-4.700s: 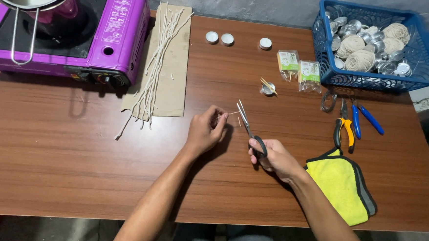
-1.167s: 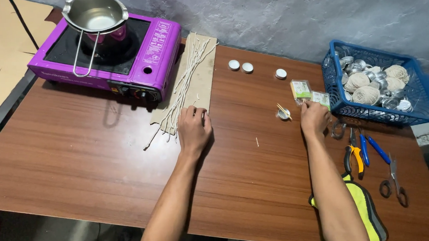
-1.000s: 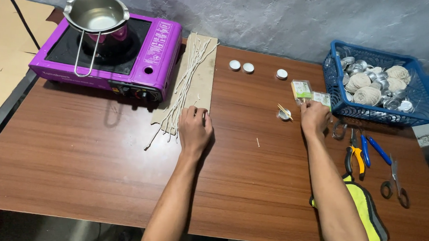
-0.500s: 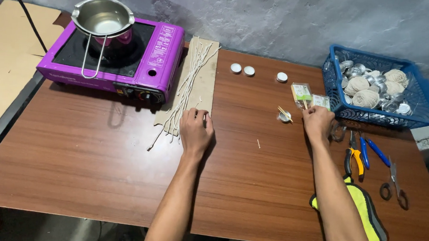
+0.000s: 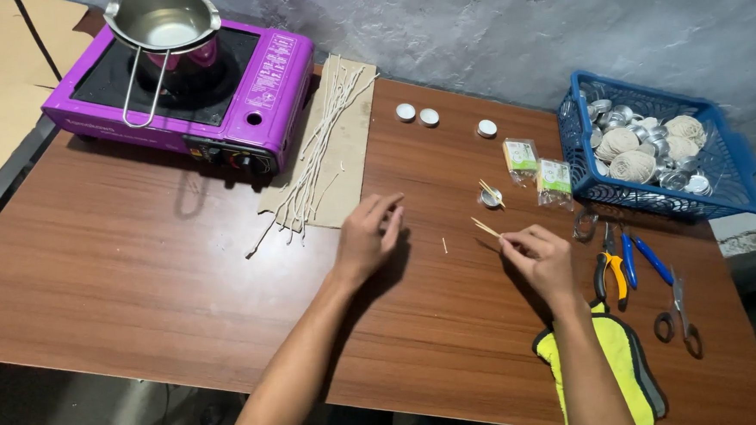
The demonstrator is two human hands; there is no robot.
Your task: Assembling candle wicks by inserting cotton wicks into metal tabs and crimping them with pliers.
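My right hand [image 5: 538, 257] pinches a short pale stick [image 5: 485, 227] between thumb and fingers, held just above the brown table [image 5: 140, 277]. My left hand [image 5: 369, 236] hovers flat with fingers apart, holding nothing, next to a cardboard sheet [image 5: 340, 145] carrying several long white wicks [image 5: 318, 147]. A small metal cup with sticks in it [image 5: 490, 197] sits just beyond my right hand. A tiny cut piece [image 5: 444, 245] lies on the table between my hands.
A purple stove [image 5: 242, 82] with a metal pot [image 5: 164, 21] stands at the back left. A blue basket [image 5: 721, 186] of metal cups and twine balls is at the right. Three white discs [image 5: 429, 116], two small packets [image 5: 537, 168], pliers [image 5: 612, 269], scissors [image 5: 681, 317] and a yellow glove [image 5: 628, 372] lie nearby.
The scissors left my right hand and now lie at the right. My right hand pulled back from the metal cup with a short stick; my left hand drew away from the cardboard.
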